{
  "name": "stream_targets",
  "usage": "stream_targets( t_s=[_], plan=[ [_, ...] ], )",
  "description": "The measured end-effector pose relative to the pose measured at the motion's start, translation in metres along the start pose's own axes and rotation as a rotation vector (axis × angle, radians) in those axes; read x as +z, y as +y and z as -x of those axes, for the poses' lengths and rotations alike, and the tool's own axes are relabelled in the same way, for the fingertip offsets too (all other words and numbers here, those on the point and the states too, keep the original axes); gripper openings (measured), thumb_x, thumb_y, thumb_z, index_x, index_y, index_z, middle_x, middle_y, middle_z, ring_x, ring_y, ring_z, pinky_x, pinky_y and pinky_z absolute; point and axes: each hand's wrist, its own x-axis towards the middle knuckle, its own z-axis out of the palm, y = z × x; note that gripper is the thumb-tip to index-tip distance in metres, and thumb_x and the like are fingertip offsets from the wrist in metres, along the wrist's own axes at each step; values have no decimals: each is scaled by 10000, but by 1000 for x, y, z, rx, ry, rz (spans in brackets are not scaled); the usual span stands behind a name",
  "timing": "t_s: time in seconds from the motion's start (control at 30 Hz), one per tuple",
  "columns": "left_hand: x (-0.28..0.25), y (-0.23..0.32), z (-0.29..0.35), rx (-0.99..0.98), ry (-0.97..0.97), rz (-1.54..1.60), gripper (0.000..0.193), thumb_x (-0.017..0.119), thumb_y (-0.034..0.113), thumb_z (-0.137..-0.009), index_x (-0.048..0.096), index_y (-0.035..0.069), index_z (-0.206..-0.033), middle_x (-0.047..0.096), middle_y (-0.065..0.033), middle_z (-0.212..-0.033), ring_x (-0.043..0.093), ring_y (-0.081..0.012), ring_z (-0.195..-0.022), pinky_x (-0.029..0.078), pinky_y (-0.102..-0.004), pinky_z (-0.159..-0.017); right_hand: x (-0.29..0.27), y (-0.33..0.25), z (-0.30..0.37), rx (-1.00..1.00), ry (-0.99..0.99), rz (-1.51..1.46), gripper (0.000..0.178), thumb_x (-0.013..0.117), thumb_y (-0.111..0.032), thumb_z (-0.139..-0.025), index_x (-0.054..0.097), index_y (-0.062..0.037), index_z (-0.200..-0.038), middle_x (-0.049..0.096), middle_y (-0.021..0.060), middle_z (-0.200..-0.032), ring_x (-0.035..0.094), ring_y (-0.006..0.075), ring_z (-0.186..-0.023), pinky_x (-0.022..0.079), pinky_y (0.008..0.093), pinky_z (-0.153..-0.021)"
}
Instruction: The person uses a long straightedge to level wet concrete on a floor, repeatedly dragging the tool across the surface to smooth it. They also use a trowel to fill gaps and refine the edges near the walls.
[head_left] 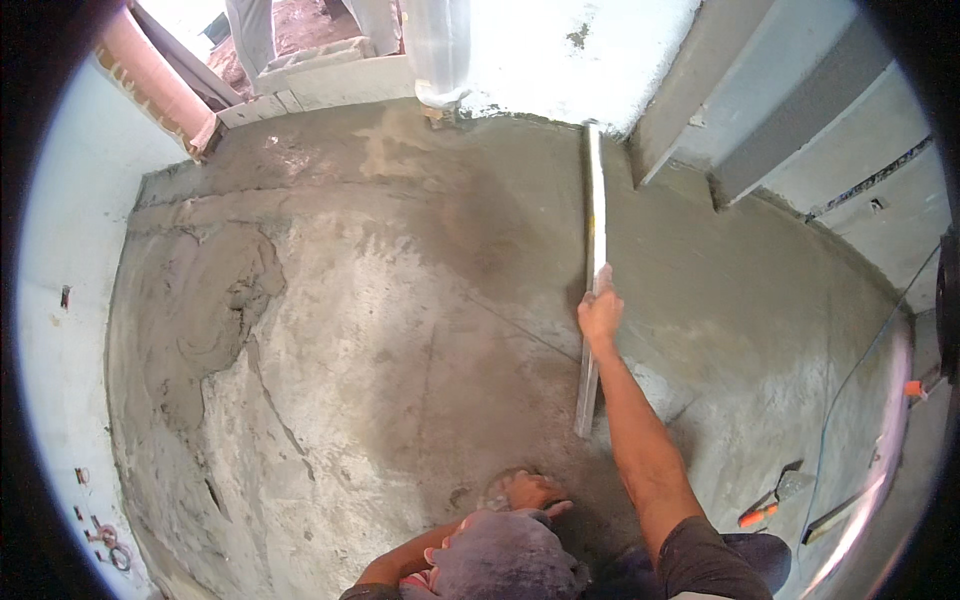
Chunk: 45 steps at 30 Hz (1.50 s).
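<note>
A long, pale metal straightedge [597,180] lies on the grey mortar floor [740,290], running from the far wall toward me. My right hand [600,312] is closed around it below its middle, with that arm stretched forward. My left hand [537,492] is low on the floor near the lower edge, left of the straightedge's near end. Its fingers look stretched out, and a blurred grey patch beside them cannot be made out. A grey cap [510,560] hides part of the left forearm.
A mound of wet mortar [235,290] spreads at the left. An orange-handled trowel [770,505] lies at the lower right near a thin blue cable [850,370]. Beyond a low threshold [330,85] stand another person's legs [252,35]. A plastic-wrapped post [437,50] and wall panels [700,80] border the floor.
</note>
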Motion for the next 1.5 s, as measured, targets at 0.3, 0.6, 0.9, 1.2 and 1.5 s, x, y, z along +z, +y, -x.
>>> stream_targets(
  t_s=[0.3,0.6,0.9,1.2,1.5],
  plan=[
    [37,-26,-12,197,183,67,368,480,426,-894,621,88,-929,631,-91,-904,596,-274,-903,421,-420,-760,-2,-6,-18,122,-15,89,607,544,-50,-736,384,28,-1316,621,262,-864,620,399,-793,491,470,-716],
    [35,-27,-12,158,74,18,386,457,451,-906,628,111,-971,639,-70,-964,585,-242,-961,419,-416,-778,22,-44,-6,40,-81,53,595,525,-45,-752,370,67,-1315,615,267,-865,618,390,-780,497,459,-692],
    [9,-6,0,2,74,54,392,505,485,-856,643,140,-982,633,-83,-975,576,-285,-956,407,-468,-821,32,-72,5,37,-151,-10,602,529,-39,-740,378,44,-1316,615,281,-877,616,414,-798,484,480,-715],
    [-6,-1,2,11,24,51,395,479,481,-873,633,133,-978,629,-74,-971,574,-284,-946,412,-449,-851,37,-79,10,-96,-260,11,593,509,-18,-765,346,25,-1333,602,258,-948,608,397,-834,496,453,-710],
    [23,-23,-7,175,108,2,389,455,463,-897,632,129,-987,649,-45,-954,599,-235,-941,435,-408,-766,32,-70,0,-12,-173,-24,596,499,-21,-773,342,6,-1347,595,258,-959,606,398,-839,488,469,-710]
  ],
)
